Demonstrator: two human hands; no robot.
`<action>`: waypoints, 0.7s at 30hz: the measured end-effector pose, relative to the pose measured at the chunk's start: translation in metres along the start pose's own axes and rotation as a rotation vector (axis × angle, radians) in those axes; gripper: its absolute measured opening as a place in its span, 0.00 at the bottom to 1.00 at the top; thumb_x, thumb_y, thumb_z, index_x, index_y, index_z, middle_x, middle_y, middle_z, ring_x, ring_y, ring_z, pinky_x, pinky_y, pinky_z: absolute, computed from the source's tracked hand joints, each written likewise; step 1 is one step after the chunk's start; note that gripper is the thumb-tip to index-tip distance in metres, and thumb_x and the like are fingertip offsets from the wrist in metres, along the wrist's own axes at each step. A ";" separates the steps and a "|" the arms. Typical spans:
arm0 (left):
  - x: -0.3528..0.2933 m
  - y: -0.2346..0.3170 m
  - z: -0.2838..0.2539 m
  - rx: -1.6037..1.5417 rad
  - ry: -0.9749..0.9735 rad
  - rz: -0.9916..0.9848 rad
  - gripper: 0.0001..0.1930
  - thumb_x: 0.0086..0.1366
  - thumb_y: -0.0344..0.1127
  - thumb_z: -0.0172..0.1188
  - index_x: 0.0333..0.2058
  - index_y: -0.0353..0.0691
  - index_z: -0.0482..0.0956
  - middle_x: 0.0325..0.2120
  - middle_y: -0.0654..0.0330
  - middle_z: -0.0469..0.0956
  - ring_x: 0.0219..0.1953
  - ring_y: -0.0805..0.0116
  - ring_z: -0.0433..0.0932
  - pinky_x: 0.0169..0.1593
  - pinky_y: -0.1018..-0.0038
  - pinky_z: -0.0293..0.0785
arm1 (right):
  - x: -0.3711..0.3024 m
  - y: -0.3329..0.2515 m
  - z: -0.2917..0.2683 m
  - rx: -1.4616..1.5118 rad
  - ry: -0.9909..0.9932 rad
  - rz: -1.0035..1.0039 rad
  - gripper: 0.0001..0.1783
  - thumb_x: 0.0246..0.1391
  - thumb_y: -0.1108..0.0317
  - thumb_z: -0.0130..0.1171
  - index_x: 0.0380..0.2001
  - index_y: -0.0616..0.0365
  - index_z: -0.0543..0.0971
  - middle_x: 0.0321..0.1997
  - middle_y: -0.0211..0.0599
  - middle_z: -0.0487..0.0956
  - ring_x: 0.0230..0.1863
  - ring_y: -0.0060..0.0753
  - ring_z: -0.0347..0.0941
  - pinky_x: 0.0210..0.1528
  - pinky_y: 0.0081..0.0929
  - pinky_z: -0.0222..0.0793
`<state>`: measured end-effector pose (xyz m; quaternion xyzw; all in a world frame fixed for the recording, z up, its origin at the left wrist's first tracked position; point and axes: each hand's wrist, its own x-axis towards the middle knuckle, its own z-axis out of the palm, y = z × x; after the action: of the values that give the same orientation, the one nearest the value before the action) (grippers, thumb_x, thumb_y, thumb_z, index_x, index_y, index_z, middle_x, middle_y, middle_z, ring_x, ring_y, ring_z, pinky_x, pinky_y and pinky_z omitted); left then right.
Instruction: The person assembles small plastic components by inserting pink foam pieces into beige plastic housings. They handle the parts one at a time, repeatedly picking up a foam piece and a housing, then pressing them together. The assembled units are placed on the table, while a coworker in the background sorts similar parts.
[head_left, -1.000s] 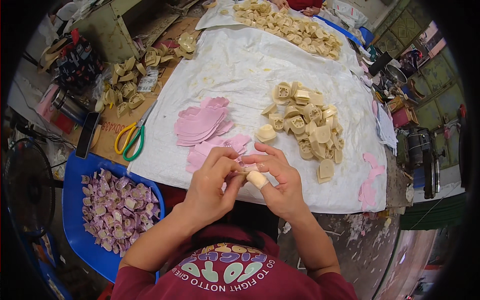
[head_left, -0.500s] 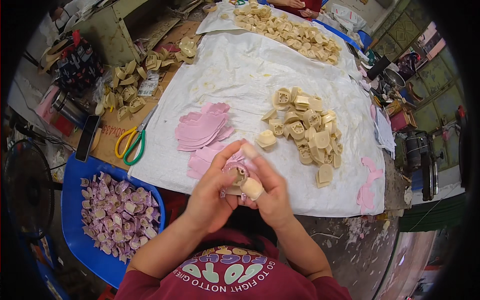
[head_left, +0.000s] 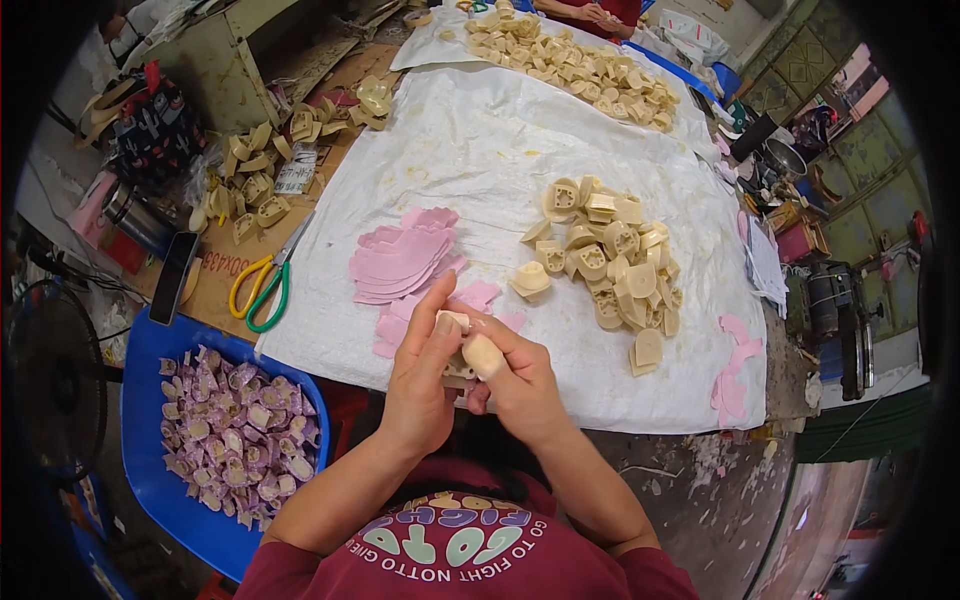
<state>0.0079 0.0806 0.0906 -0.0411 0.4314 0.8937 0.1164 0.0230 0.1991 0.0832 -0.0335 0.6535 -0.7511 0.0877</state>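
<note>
Close to the table's near edge, both hands meet around one small beige moulded heel block (head_left: 458, 370) wrapped partly in shiny pink material. My left hand (head_left: 422, 375) grips it from the left, its thumb on top and index finger extended upward. From the other side my right hand (head_left: 525, 392) presses on it, fingers curled and a pale cover on the thumb. Fingers hide most of the block. Just beyond lie overlapping pink cut pieces (head_left: 400, 262). To their right is a heap of bare beige heel blocks (head_left: 620, 255), with one block (head_left: 531, 280) lying apart.
A blue bin (head_left: 150, 470) of pink-covered heel blocks (head_left: 240, 430) stands at lower left. Scissors (head_left: 268, 285) with yellow and green handles and a phone (head_left: 174, 278) lie at the table's left. Another beige heap (head_left: 580, 65) lies far back, near another person's hands (head_left: 598, 15).
My hands have shifted slightly left and turned the block, so its hollow end shows less. My right index finger has bent down onto it. The table's heaps stay the same.
</note>
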 end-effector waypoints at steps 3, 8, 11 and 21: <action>0.000 0.007 -0.010 0.012 -0.159 -0.069 0.29 0.73 0.40 0.44 0.68 0.47 0.48 0.35 0.60 0.73 0.29 0.77 0.72 0.25 0.80 0.70 | 0.001 0.007 -0.010 -0.224 -0.103 -0.279 0.27 0.55 0.69 0.59 0.58 0.61 0.69 0.67 0.48 0.64 0.66 0.42 0.61 0.63 0.38 0.60; 0.009 0.007 -0.032 -0.119 -0.402 -0.240 0.33 0.72 0.41 0.46 0.70 0.51 0.41 0.39 0.57 0.73 0.32 0.73 0.75 0.32 0.76 0.75 | 0.005 0.007 -0.019 -0.608 -0.070 -0.490 0.29 0.52 0.65 0.61 0.57 0.64 0.70 0.67 0.51 0.64 0.71 0.54 0.52 0.68 0.43 0.49; -0.001 0.013 -0.022 -0.150 -0.379 -0.254 0.36 0.72 0.39 0.47 0.70 0.55 0.37 0.41 0.55 0.73 0.34 0.71 0.76 0.34 0.74 0.77 | 0.002 0.005 -0.021 -0.459 -0.026 -0.432 0.27 0.52 0.64 0.61 0.54 0.66 0.72 0.66 0.51 0.64 0.71 0.55 0.51 0.69 0.44 0.47; -0.007 0.006 -0.015 -0.246 -0.438 -0.175 0.50 0.63 0.37 0.62 0.70 0.55 0.32 0.51 0.57 0.70 0.42 0.71 0.75 0.40 0.74 0.74 | -0.007 -0.002 -0.012 0.267 -0.152 -0.247 0.28 0.56 0.74 0.58 0.60 0.65 0.67 0.67 0.40 0.65 0.48 0.22 0.74 0.41 0.18 0.74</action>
<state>0.0128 0.0639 0.0865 0.1023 0.2787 0.9136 0.2777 0.0276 0.2124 0.0842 -0.1580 0.5305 -0.8315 0.0478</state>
